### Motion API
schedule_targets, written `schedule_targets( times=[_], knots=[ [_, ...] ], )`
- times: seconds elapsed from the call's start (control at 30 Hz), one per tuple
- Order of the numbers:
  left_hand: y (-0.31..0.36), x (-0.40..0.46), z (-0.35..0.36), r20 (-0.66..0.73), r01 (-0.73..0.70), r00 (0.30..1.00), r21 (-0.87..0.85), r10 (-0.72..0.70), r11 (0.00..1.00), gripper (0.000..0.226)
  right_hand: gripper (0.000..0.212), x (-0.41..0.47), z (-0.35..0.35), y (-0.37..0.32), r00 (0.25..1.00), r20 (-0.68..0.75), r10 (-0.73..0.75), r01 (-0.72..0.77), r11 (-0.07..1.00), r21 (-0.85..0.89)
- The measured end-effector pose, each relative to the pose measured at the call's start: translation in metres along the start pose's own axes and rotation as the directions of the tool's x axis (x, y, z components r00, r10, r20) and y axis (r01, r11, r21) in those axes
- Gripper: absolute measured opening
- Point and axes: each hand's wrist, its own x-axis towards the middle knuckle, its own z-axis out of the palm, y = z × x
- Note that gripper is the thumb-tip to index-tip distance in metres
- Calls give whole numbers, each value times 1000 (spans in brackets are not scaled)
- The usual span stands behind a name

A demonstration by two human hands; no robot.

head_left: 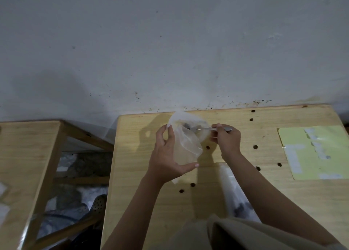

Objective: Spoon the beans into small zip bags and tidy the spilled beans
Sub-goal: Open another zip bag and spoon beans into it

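Note:
My left hand (166, 155) holds a small clear zip bag (186, 147) upright above the wooden table (264, 196), thumb under its bottom and fingers at its open top. My right hand (225, 138) pinches a metal spoon (207, 129) by the handle. The spoon's bowl carries dark beans at the bag's mouth, over a clear container (203, 126) behind the bag. Several dark beans (255, 147) lie scattered on the table around my hands.
A yellow-green sheet (313, 151) with white patches lies at the table's right. A clear plastic bag with dark beans (238, 202) rests under my right forearm. A second wooden table (22, 164) stands to the left across a gap with clutter on the floor. A stained wall rises behind.

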Motion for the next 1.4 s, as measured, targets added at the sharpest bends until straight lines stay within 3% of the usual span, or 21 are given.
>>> schedule_targets(
  times=[0.27, 0.47, 0.87, 1.17, 1.4],
  knots=[
    [3, 0, -5, -33, -12, 999, -28, 11, 1000, 132, 20, -9, -4, 1, 988, 147, 42, -44, 999, 12],
    [-2, -4, -3, -38, 27, 999, -49, -29, 998, 134, 21, -14, -4, -4, 980, 152, 129, -155, 973, 173],
    [-9, -1, 3, 14, 86, 996, -39, -85, 996, 144, 23, -13, -25, -18, 983, 150, 105, -137, 966, 220],
    [-11, 4, 5, 35, 134, 990, 32, -135, 990, 147, 23, -29, -50, -40, 978, 195, -76, 39, 981, 190],
    [-9, 6, 6, 47, 153, 987, 31, -154, 988, 145, 18, -55, -44, -42, 876, 277, -394, 417, 909, -25]
  ],
)
